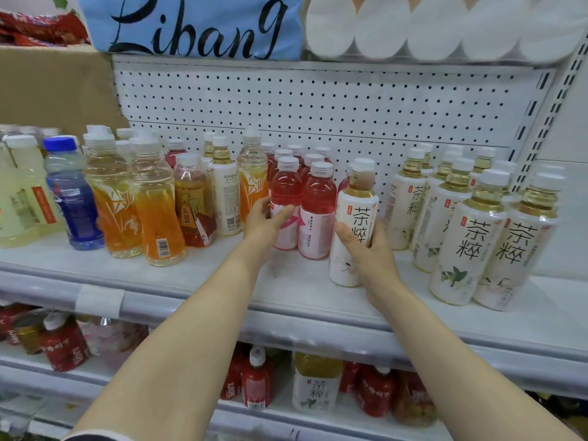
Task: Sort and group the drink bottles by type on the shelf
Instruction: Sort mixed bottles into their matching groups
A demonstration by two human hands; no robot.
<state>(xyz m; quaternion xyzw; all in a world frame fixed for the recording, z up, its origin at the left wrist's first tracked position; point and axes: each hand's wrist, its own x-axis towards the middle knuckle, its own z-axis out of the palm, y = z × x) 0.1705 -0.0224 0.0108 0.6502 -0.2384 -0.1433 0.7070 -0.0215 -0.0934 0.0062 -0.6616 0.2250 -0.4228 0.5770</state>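
Orange bottles (111, 198) left, tea bottles (471, 237) right, flank both hands.

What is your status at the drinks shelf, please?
Left hand grips pink drink bottle. Right hand grips white tea bottle, apart from tea group. Path clear.

Blue "Libang" pack (191, 23), white rolls (439, 27) on top shelf.

At the frame's left edge a pale yellow bottle (16, 192) is cut off. Rear pink bottles (296, 151) hide behind front ones. The lower-shelf bottles (254, 380) are blurred, their labels unreadable. Top-edge paper rolls (439, 23) are cropped.
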